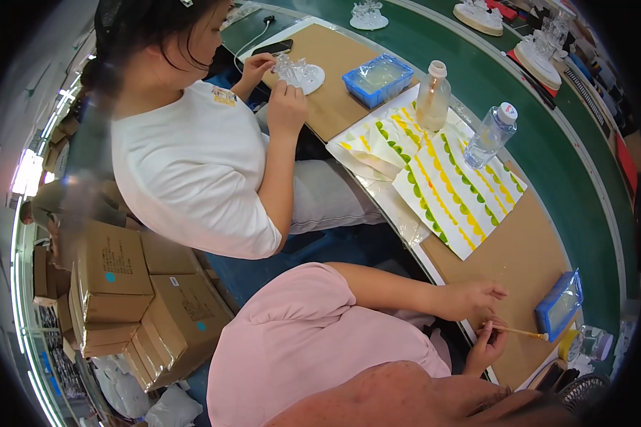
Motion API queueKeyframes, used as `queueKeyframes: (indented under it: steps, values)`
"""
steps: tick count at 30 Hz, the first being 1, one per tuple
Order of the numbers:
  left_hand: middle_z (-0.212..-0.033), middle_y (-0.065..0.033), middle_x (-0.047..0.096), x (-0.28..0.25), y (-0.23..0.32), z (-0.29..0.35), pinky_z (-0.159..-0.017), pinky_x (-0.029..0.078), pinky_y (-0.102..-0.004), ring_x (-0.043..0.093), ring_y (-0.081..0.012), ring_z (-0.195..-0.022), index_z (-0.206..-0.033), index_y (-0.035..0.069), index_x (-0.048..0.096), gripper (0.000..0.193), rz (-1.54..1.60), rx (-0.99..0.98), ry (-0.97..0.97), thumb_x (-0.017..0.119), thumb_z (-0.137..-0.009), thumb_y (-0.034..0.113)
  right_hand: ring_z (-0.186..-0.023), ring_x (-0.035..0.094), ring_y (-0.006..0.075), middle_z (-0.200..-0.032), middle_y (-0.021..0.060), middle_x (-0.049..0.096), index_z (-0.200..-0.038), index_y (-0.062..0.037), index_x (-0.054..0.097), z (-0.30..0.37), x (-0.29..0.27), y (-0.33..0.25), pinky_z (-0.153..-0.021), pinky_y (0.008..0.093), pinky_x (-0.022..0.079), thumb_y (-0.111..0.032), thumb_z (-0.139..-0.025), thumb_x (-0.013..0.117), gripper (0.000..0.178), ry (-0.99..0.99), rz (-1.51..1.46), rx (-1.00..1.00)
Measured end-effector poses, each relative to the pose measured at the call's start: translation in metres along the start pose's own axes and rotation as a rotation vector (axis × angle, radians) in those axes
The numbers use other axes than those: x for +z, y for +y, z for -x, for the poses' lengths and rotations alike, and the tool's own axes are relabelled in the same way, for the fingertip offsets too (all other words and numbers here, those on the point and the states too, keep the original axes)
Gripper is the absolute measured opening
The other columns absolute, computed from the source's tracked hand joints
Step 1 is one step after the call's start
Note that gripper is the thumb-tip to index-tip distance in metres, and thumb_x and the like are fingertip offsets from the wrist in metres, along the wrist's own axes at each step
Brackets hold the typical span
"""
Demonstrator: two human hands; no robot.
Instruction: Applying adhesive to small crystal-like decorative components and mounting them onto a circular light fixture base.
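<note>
My left hand (473,300) reaches over the brown board from a pink sleeve, its fingers stretched out and slightly blurred, with no object visible in it. Just below it, my right hand (487,349) pinches a thin brush (520,331) by the handle. The pale tip of the brush points right and lies beside a blue plastic box (559,306) with a clear, wrapped-looking inside. Whether the brush tip touches the box, I cannot tell. Part of my right arm is hidden.
A co-worker in a white shirt (192,171) holds a clear decorative piece (299,75) on a white base. Between us are patterned paper (463,192), two bottles (433,96) and another blue box (379,80). A green conveyor (520,92) runs behind; cartons (114,277) stand left.
</note>
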State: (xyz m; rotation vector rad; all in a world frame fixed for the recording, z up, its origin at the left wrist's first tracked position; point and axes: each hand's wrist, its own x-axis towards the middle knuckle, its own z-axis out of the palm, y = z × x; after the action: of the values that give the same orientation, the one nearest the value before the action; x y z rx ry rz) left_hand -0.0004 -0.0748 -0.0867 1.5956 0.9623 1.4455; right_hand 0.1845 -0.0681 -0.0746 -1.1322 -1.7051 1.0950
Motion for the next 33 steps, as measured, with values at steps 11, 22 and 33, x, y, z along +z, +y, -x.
queueKeyframes:
  steps: [11,22,33]
  values:
    - [-0.130,-0.0260,0.049,0.000,0.007,-0.001,-0.092,0.047,-0.0405,0.055,-0.0388,-0.112,-0.103,0.000,0.062,0.020,-0.134,0.171,-0.211,0.057,-0.085,0.006,-0.069,0.049,0.0090,-0.086,0.0048,0.053,-0.093,0.0001,0.052,0.000,0.000,0.000,-0.063,0.0212,0.042,-0.007,-0.094,0.053,0.007,-0.024,-0.100,-0.009]
    - [-0.121,-0.0152,0.052,-0.012,0.015,-0.007,-0.097,0.046,-0.0340,0.054,-0.0275,-0.114,-0.110,0.001,0.060,0.046,0.115,-0.076,0.089,0.044,-0.071,-0.017,-0.070,0.053,0.0099,-0.082,0.0043,0.054,-0.093,0.0002,0.053,0.003,-0.003,-0.008,-0.064,0.0223,0.044,-0.008,-0.094,0.054,0.009,-0.013,-0.076,-0.009]
    - [-0.126,-0.0160,0.052,-0.018,0.018,-0.006,-0.103,0.037,-0.0360,0.047,-0.0286,-0.123,-0.111,0.002,0.060,0.053,0.028,-0.005,0.023,0.041,-0.066,-0.018,-0.072,0.049,0.0082,-0.099,0.0079,0.056,-0.095,0.0000,0.052,0.004,-0.010,-0.004,-0.065,0.0200,0.042,-0.004,-0.095,0.050,0.004,-0.097,-0.078,-0.049]
